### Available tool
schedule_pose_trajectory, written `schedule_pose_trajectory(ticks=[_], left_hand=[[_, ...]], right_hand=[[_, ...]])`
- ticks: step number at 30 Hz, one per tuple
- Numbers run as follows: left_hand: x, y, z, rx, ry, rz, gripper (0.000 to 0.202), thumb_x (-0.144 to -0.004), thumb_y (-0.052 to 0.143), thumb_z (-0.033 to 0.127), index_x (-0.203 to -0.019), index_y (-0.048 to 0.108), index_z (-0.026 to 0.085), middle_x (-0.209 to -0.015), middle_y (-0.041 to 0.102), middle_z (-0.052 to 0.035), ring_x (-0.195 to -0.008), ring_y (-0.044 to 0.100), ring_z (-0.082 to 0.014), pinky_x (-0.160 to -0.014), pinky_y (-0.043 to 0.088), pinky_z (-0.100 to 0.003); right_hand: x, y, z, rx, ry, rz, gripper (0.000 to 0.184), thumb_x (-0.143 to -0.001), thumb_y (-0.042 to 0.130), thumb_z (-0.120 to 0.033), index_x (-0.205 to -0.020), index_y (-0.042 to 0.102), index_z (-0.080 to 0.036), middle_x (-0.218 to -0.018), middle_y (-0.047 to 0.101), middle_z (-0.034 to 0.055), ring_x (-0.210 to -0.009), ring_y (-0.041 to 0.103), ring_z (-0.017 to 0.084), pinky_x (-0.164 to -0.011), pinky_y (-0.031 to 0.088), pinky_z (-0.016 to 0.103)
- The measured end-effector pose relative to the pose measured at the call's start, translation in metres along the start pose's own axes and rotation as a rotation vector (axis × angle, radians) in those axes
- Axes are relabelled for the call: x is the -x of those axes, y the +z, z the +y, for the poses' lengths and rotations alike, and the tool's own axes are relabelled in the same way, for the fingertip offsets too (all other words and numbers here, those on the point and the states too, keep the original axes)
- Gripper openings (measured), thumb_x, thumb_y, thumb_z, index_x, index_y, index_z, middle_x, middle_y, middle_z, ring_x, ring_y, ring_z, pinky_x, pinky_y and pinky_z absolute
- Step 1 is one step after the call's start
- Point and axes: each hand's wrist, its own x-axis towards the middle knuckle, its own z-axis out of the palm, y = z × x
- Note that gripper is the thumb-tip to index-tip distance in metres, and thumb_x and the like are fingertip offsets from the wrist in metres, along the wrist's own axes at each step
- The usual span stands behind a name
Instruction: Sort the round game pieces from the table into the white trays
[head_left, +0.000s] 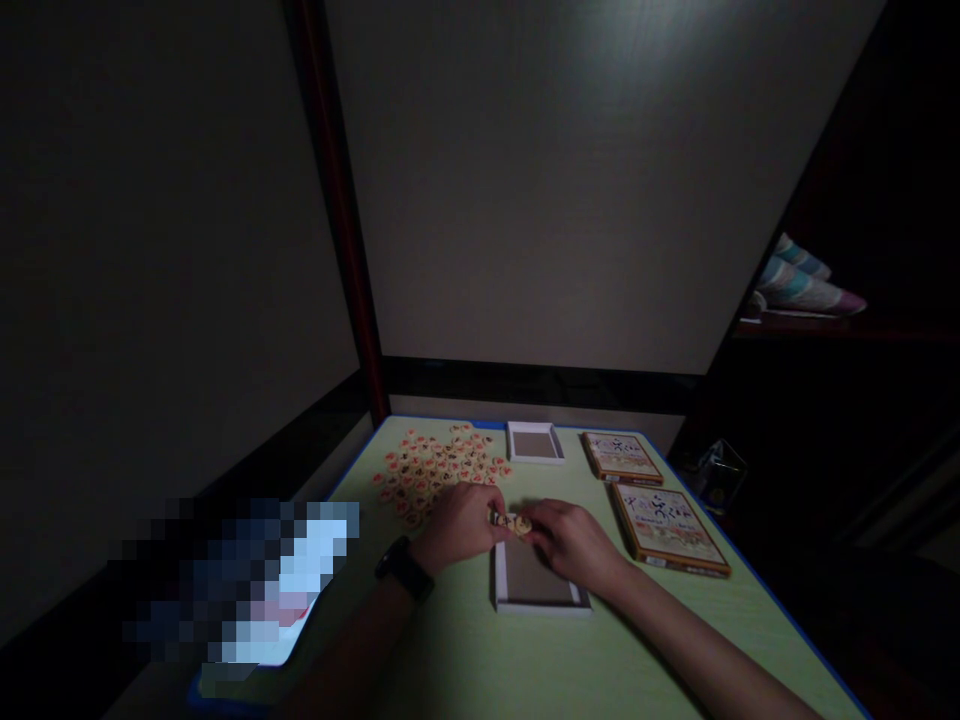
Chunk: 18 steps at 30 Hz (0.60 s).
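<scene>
- Fingers: the left hand (463, 518) and the right hand (566, 537) face each other, each with its fingertips pinched on the same few held pieces (517, 524), round discs gripped between the 2 hands.
- Long axis: the held pieces make a short row running roughly from 9 to 3 o'clock, from the left fingers across to the right; the light is dim and the fingers cover the ends, so I cannot count them surely.
- Key relation: the held pieces hang over the far edge of the near tray (536, 580), toward its 11 o'clock corner. From them, the bare floor of that shallow tray lies below, at about 5 o'clock.
- Nearer hand: the right, since its fingers and palm overlap the tray's 1 o'clock side; the left sits outside its 10 o'clock corner.
- Loose pieces: the scattered discs (439, 463), with red or dark marks, spread at 10 to 11 o'clock from the held pieces, nearest to the left hand.
- Around: on the green surface (450, 655), the far tray (535, 446) lies at 12 to 1 o'clock, the far box (622, 457) at 2 and the near box (670, 525) at 3.
</scene>
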Motion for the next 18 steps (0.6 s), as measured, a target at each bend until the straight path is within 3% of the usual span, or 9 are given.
schedule_pose_trajectory(ticks=[11,14,18], left_hand=[[-0.001,-0.002,0.0,0.108,-0.001,0.003,0.019,-0.068,0.071,0.037,-0.08,0.072,0.023,-0.074,0.071,0.0003,-0.069,0.062,-0.0167,-0.064,0.042,-0.025],[-0.005,-0.006,-0.005,0.18,-0.026,0.171,0.018,-0.072,0.067,0.039,-0.071,0.067,0.021,-0.065,0.065,0.0023,-0.062,0.057,-0.013,-0.061,0.038,-0.023],[-0.013,-0.018,-0.018,0.2,-0.225,0.567,0.034,-0.082,0.051,0.031,-0.052,0.038,0.021,-0.048,0.041,0.0055,-0.05,0.04,-0.0103,-0.054,0.031,-0.023]], right_hand=[[0.001,0.0,0.0,-0.04,-0.003,0.008,0.023,-0.088,0.056,-0.019,-0.106,0.07,-0.018,-0.097,0.073,0.0081,-0.087,0.067,0.022,-0.077,0.05,0.03],[0.002,-0.003,0.0,-0.043,-0.006,0.033,0.027,-0.089,0.058,-0.024,-0.113,0.068,-0.018,-0.099,0.073,0.0093,-0.09,0.067,0.022,-0.079,0.051,0.031],[0.0,-0.008,0.002,-0.036,-0.02,0.127,0.029,-0.093,0.053,-0.031,-0.113,0.068,-0.017,-0.095,0.074,0.01,-0.088,0.068,0.022,-0.081,0.052,0.032]])
